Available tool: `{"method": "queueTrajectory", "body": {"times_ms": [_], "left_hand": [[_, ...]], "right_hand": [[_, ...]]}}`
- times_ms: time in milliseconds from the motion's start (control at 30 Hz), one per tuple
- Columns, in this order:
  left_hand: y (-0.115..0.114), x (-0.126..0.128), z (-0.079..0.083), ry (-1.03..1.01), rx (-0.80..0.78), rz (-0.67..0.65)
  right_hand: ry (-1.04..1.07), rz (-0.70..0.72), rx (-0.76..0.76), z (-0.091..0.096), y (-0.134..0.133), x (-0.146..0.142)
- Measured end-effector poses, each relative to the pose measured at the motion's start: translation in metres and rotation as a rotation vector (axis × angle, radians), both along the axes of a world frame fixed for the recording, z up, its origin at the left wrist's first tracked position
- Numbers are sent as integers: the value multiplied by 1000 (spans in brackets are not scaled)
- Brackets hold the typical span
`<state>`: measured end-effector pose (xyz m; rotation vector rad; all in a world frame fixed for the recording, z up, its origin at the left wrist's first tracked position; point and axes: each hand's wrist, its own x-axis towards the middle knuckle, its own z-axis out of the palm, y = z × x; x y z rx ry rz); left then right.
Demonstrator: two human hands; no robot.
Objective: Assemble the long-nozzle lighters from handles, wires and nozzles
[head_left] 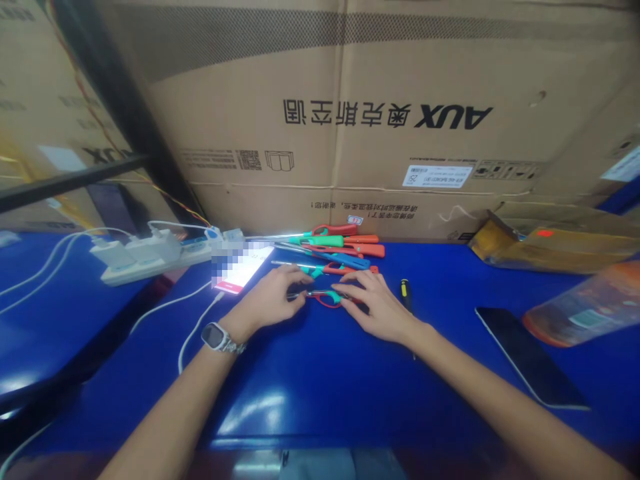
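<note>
A long-nosed lighter (331,297) with a green front part and a red trigger guard lies between my hands, low over the blue table. My left hand (273,297), a watch on its wrist, has thumb and fingers closed around the metal nozzle end. At the other end, the fingers of my right hand (376,303) are curled over the handle and hide most of it. Just beyond my hands is a loose pile of similar lighters (345,248) in red, orange, green and blue, nozzles pointing left.
Left of the pile, a lit phone (245,267) on a cable lies beside a power strip (150,263) with chargers. A yellow-and-black screwdriver (405,293) is near my right hand. Further right are a dark phone (530,360), an orange-tinted bottle (590,303) and cardboard boxes (360,167) behind.
</note>
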<state>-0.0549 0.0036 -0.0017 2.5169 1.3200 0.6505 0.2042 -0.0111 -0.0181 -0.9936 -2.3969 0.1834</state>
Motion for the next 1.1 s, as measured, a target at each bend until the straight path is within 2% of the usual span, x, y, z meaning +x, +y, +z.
{"method": "queueTrajectory", "body": {"times_ms": [67,167,300,400,500,600,667,767,833,933,1100], "left_hand": [[0,1,1,-6,36,3],[1,1,3,-19,57,-3],[2,1,2,-49,77,-2],[3,1,0,-73,90,6],[4,2,-2,-74,78,15],[6,3,-2,-90,67,27],[6,3,-2,-123,63,45],[6,3,-1,-188,50,61],[5,4,0,-218,39,52],[4,6,2,-243,33,39],[4,4,2,-269,-25,52]], "right_hand": [[32,-38,14,8,11,-3],[18,-89,70,23,44,-14],[-203,-176,72,39,94,-40],[-329,-145,15,43,116,-56],[-356,-92,-14,44,124,-63],[-298,-65,-19,48,120,-61],[-187,-45,-21,53,111,-54],[29,51,-49,58,86,-37],[97,112,-127,58,65,-23],[54,128,-204,49,36,-4],[-62,56,-135,32,12,7]]}}
